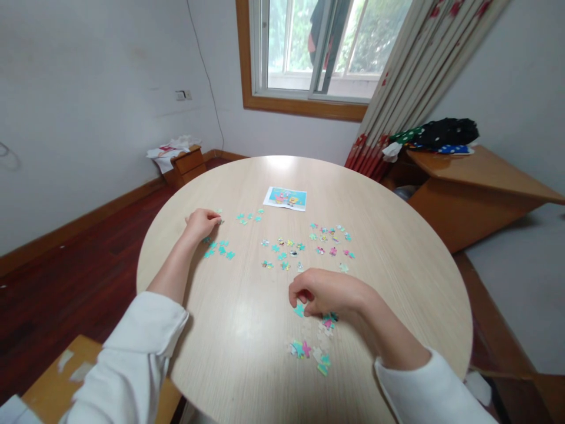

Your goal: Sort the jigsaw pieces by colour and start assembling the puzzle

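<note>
My left hand is at the left of the round table, its fingers pinched on a small jigsaw piece that is mostly hidden. Below it lies a loose group of teal jigsaw pieces. Nearer to me, my right hand is closed, thumb and fingers curled around a teal jigsaw piece at table height. Under and beside that hand is a mixed heap of pieces, partly covered, some with pink or teal showing and some pale.
A picture sheet lies toward the far side of the wooden table. Several mixed pieces are spread mid-table, with another group to their right. A wooden desk with cloths stands at right, a stool at lower left.
</note>
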### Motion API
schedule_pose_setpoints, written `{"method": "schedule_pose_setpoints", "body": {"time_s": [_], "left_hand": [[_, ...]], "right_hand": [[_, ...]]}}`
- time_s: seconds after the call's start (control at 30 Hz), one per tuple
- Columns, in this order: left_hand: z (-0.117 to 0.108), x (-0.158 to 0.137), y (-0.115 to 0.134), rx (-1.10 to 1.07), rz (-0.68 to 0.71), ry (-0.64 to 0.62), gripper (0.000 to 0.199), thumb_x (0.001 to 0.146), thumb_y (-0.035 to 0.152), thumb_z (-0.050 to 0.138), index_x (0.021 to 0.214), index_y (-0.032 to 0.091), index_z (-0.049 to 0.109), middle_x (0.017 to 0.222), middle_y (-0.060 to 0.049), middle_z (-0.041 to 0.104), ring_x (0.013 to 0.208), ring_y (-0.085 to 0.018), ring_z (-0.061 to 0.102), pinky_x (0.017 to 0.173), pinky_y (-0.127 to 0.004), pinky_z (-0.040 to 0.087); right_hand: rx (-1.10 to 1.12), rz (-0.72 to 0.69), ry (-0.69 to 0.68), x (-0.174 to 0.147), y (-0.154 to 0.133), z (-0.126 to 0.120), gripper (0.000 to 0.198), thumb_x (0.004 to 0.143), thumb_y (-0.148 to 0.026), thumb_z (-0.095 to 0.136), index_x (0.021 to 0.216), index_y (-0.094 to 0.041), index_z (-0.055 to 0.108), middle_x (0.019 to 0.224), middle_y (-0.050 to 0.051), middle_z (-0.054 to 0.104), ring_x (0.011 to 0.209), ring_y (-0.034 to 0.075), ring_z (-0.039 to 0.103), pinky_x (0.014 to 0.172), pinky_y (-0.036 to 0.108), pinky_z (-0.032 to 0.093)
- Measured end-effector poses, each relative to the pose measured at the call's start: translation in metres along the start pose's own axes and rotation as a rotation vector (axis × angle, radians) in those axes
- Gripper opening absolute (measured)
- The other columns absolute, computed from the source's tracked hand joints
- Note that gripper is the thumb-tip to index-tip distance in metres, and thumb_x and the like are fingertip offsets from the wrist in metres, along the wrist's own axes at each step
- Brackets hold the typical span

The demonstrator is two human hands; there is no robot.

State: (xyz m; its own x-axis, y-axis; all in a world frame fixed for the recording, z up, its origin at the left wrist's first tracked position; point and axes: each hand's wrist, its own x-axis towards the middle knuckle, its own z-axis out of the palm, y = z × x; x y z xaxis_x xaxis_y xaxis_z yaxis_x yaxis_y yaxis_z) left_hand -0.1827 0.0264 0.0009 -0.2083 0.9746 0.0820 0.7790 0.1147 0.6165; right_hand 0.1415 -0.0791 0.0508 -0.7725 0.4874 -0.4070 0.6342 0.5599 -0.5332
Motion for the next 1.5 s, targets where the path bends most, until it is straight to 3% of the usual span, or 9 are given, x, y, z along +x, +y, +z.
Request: {"method": "schedule_pose_setpoints", "body": {"time_s": [0.37, 0.57, 0.7, 0.83, 0.9, 1.17, 1.23, 1.37, 1.5], "left_hand": [[0.003, -0.002, 0.005, 0.202, 0.051, 0.152, 0.013, 0.069, 0.025, 0.058, 0.072, 0.017, 0.068, 0.084, -0.013, 0.067, 0.094, -0.033, 0.056, 0.085, -0.047, 0.031], [0.007, -0.023, 0.037, 0.002, 0.175, 0.195, 0.018, 0.073, 0.031, 0.054, 0.072, 0.016, 0.063, 0.071, -0.005, 0.061, 0.072, -0.018, 0.054, 0.069, -0.031, 0.038], [0.016, -0.065, 0.079, -0.255, 0.311, -0.205, 0.024, 0.076, 0.036, 0.052, 0.065, 0.015, 0.059, 0.059, -0.001, 0.055, 0.058, -0.012, 0.047, 0.058, -0.025, 0.036], [0.029, -0.107, 0.108, -0.369, 0.427, -0.732, 0.023, 0.077, 0.035, 0.053, 0.072, 0.015, 0.063, 0.064, -0.002, 0.06, 0.061, -0.011, 0.049, 0.059, -0.024, 0.037], [0.035, -0.119, 0.114, -0.423, 0.43, -0.804, 0.021, 0.078, 0.034, 0.054, 0.074, 0.015, 0.062, 0.067, -0.002, 0.06, 0.062, -0.01, 0.049, 0.06, -0.024, 0.038], [0.039, -0.103, 0.104, -0.472, 0.361, -0.658, 0.019, 0.078, 0.03, 0.053, 0.072, 0.015, 0.063, 0.068, -0.003, 0.062, 0.062, -0.011, 0.052, 0.059, -0.025, 0.039], [0.038, -0.087, 0.095, -0.435, 0.3, -0.476, 0.018, 0.078, 0.027, 0.051, 0.073, 0.015, 0.063, 0.069, -0.004, 0.065, 0.064, -0.013, 0.055, 0.061, -0.026, 0.042], [0.038, -0.052, 0.074, -0.269, 0.257, -0.218, 0.018, 0.074, 0.024, 0.053, 0.08, 0.013, 0.067, 0.076, -0.005, 0.069, 0.072, -0.018, 0.06, 0.067, -0.028, 0.044], [0.039, -0.036, 0.061, -0.165, 0.248, -0.161, 0.028, 0.074, 0.023, 0.054, 0.096, 0.011, 0.067, 0.078, -0.008, 0.07, 0.069, -0.017, 0.06, 0.067, -0.029, 0.044]], "right_hand": [[0.008, -0.018, 0.016, 0.002, 0.0, 0.003, 0.021, 0.058, 0.0, 0.06, 0.073, -0.015, 0.062, 0.066, -0.003, 0.05, 0.058, 0.007, 0.042, 0.051, 0.018, 0.03], [0.087, 0.038, 0.014, 0.0, -0.003, 0.0, 0.016, 0.059, 0.0, 0.056, 0.063, -0.015, 0.055, 0.056, -0.006, 0.046, 0.051, 0.006, 0.039, 0.047, 0.019, 0.027], [0.234, 0.024, 0.074, 0.001, -0.002, -0.002, 0.011, 0.065, -0.004, 0.057, 0.066, -0.015, 0.057, 0.053, -0.006, 0.048, 0.05, 0.006, 0.041, 0.049, 0.019, 0.03], [0.384, -0.002, 0.339, 0.005, 0.003, 0.0, 0.002, 0.073, -0.015, 0.058, 0.072, -0.015, 0.06, 0.06, -0.003, 0.053, 0.055, 0.007, 0.045, 0.053, 0.02, 0.033], [0.44, -0.015, 0.456, 0.007, 0.006, 0.002, 0.007, 0.077, -0.02, 0.057, 0.074, -0.016, 0.061, 0.065, -0.001, 0.057, 0.06, 0.008, 0.047, 0.056, 0.021, 0.035], [0.488, -0.009, 0.649, 0.012, 0.008, -0.002, 0.006, 0.079, -0.019, 0.056, 0.081, -0.014, 0.06, 0.073, 0.001, 0.06, 0.067, 0.01, 0.052, 0.063, 0.023, 0.039], [0.445, 0.017, 0.524, 0.009, 0.007, -0.003, 0.006, 0.077, -0.018, 0.058, 0.081, -0.014, 0.06, 0.069, 0.0, 0.057, 0.063, 0.01, 0.05, 0.06, 0.022, 0.038], [0.239, -0.05, 0.041, 0.004, 0.002, 0.0, 0.023, 0.061, -0.015, 0.074, 0.082, -0.015, 0.065, 0.067, -0.003, 0.052, 0.06, 0.009, 0.046, 0.055, 0.02, 0.035], [-0.006, -0.11, -0.028, 0.004, -0.008, 0.005, 0.033, 0.058, -0.016, 0.077, 0.089, -0.018, 0.067, 0.074, -0.003, 0.052, 0.064, 0.009, 0.044, 0.058, 0.02, 0.033]]}}
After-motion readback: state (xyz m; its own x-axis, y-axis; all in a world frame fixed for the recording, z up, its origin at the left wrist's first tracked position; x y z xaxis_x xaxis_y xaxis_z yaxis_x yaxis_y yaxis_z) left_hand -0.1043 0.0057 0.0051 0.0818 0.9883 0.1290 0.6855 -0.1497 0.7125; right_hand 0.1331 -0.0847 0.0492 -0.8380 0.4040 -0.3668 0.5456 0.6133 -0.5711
